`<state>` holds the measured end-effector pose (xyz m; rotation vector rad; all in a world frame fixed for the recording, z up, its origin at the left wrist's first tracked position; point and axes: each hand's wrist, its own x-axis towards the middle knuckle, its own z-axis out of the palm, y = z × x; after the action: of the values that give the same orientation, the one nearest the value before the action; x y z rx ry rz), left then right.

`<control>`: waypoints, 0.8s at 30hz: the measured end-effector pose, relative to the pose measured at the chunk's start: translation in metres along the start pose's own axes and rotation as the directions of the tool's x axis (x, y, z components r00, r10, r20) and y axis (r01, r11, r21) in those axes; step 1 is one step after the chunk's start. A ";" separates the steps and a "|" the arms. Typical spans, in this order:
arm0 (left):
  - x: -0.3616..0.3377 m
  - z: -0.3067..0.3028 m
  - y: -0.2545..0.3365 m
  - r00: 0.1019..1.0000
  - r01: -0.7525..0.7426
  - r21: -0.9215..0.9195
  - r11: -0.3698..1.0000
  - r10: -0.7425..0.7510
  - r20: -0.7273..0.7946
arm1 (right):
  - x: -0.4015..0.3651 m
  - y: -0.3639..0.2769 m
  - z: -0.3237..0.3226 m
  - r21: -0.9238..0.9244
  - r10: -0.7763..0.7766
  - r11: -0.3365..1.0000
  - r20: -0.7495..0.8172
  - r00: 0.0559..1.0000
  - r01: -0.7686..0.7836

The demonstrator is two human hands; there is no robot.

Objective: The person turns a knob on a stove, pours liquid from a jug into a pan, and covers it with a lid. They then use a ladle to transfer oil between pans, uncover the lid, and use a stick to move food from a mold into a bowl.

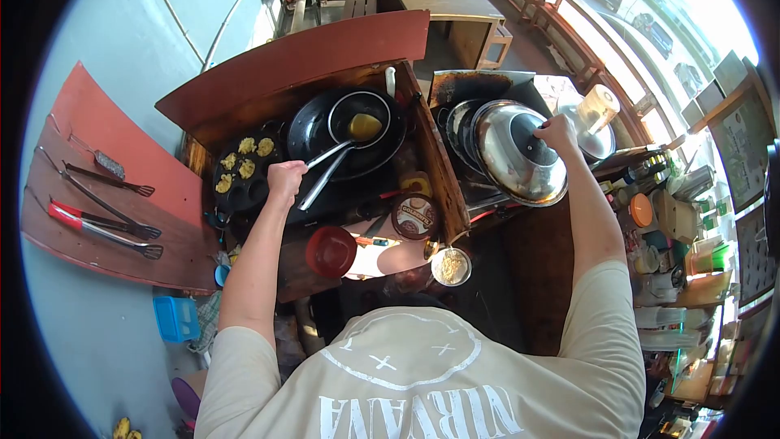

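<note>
The left hand (286, 179) is closed on the handle of the small pan (348, 120), which sits inside the big black pan (309, 134). Right of this big pan, the right hand (558, 130) grips the steel lid (508, 162) by its knob.

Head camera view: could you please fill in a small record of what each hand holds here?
Left hand: grips the long handle of the small pan, which holds something yellow
Small pan: sits inside the black pan
Right hand: grips the knob of the steel lid, tilted
Nearby: mould tray with yellow pieces; red bowl
</note>
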<state>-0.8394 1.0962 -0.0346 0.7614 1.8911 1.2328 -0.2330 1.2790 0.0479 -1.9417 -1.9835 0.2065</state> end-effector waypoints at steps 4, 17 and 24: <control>-0.014 0.002 0.013 0.999 -0.037 -0.033 0.999 0.037 -0.003 | 0.002 0.007 -0.002 -0.020 0.015 1.000 0.017 1.000 -0.014; -0.046 -0.001 0.046 0.998 -0.047 0.024 0.999 0.048 -0.038 | 0.000 0.015 -0.015 0.066 0.019 0.998 0.066 0.998 -0.023; -0.053 -0.003 0.042 0.997 -0.029 0.037 0.999 0.032 -0.068 | -0.003 0.021 -0.018 0.057 -0.001 0.998 0.083 0.997 -0.004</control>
<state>-0.8093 1.0679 0.0190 0.7785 1.9685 1.2619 -0.2073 1.2749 0.0573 -1.9282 -2.0052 0.3459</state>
